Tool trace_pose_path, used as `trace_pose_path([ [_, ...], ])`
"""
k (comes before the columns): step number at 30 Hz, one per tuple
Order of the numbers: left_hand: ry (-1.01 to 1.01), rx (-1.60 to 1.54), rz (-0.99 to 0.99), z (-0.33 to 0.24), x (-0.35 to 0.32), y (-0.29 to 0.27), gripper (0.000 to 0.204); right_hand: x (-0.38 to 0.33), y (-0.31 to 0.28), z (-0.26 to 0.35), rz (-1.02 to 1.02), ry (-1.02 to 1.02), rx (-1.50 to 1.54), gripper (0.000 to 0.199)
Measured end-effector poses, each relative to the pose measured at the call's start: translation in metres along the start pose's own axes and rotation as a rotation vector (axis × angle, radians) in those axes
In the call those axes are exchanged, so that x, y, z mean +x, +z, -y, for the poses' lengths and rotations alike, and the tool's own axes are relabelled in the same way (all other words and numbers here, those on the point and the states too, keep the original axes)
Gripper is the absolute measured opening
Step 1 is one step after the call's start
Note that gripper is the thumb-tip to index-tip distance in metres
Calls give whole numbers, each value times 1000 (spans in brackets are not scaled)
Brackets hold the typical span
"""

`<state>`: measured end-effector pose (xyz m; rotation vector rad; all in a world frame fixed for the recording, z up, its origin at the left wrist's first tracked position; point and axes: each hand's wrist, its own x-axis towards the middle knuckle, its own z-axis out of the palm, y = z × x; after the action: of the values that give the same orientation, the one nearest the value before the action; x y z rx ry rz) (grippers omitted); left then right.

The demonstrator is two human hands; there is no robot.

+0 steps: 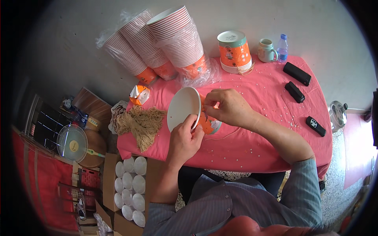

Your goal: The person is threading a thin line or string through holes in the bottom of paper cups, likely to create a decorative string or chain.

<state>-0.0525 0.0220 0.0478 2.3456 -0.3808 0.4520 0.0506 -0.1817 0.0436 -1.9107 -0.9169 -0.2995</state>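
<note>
My left hand [184, 137] grips the rim of an orange paper bucket [189, 110] with a white inside, tipped on its side over the pink table [252, 141]. My right hand [230, 106] pinches at the bucket's rim near its side wall. A bundle of tan strings [141, 124] lies to the left of the bucket. Small white dots of punched paper are scattered on the cloth.
Tall sleeves of stacked buckets [157, 43] lean at the back. A short stack of buckets [234, 51], a mug [267, 50] and a water bottle [282, 47] stand behind. Three black devices [297, 82] lie at right. A cardboard box of finished buckets [130, 188] and a fan [72, 143] sit at left.
</note>
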Motion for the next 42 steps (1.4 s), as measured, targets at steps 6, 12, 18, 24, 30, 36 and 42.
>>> trace_pose_path([
  [6, 19, 159, 109, 4, 11, -5, 14, 2, -3, -13, 78, 81, -27, 15],
  [12, -33, 3, 102, 11, 31, -13, 29, 4, -1, -25, 108, 114, 4, 17],
  [18, -75, 112, 304, 16, 58, -14, 30, 4, -3, -24, 124, 138, -1, 20],
  [24, -11, 48, 268, 23, 67, -8, 17, 4, -2, -25, 127, 129, -21, 19],
  [30, -48, 62, 257, 18, 68, -5, 17, 4, -3, -27, 158, 146, -35, 19],
  [36, -89, 148, 15, 42, 68, -16, 16, 7, -13, -40, 256, 144, -150, 17],
  [42, 72, 287, -131, 22, 72, -21, 13, 11, -30, -32, 142, 228, 61, 20],
])
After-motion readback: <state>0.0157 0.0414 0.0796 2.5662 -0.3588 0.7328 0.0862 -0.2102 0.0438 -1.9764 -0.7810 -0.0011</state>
